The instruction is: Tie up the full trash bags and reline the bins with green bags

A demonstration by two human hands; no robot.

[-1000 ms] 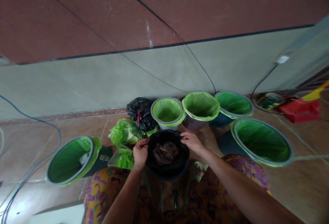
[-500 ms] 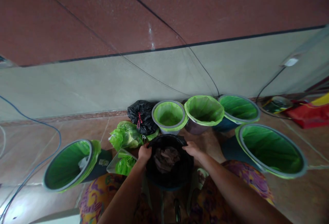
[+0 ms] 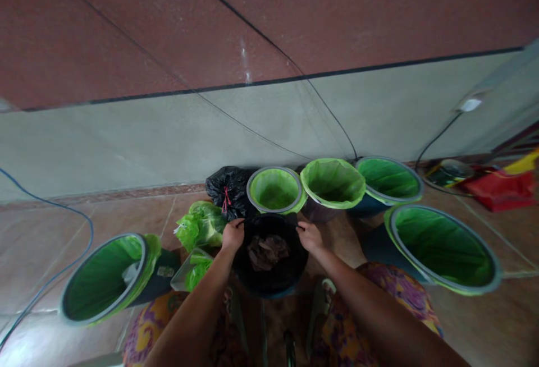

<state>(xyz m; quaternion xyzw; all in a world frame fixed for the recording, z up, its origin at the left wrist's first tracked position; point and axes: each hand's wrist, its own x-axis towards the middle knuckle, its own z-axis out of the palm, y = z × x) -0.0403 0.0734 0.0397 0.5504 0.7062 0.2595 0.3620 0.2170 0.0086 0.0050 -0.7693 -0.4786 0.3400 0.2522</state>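
A small bin lined with a black bag (image 3: 272,277) stands on the floor between my knees, with crumpled brown waste (image 3: 267,250) inside. My left hand (image 3: 233,234) pinches the black bag's edge at the rim's far left. My right hand (image 3: 309,236) grips the bag's edge at the rim's far right. A tied black bag (image 3: 227,187) with a red tie sits just beyond my left hand.
Several bins with green liners ring the spot: one tipped at left (image 3: 103,277), a large one at right (image 3: 442,249), three by the wall (image 3: 274,189). Loose green bags (image 3: 200,226) lie left. Cables run along floor and wall. Red and yellow items (image 3: 501,187) lie far right.
Both hands have slid along the black bag's rim toward its far side, nearer the wall. The view has shifted slightly.
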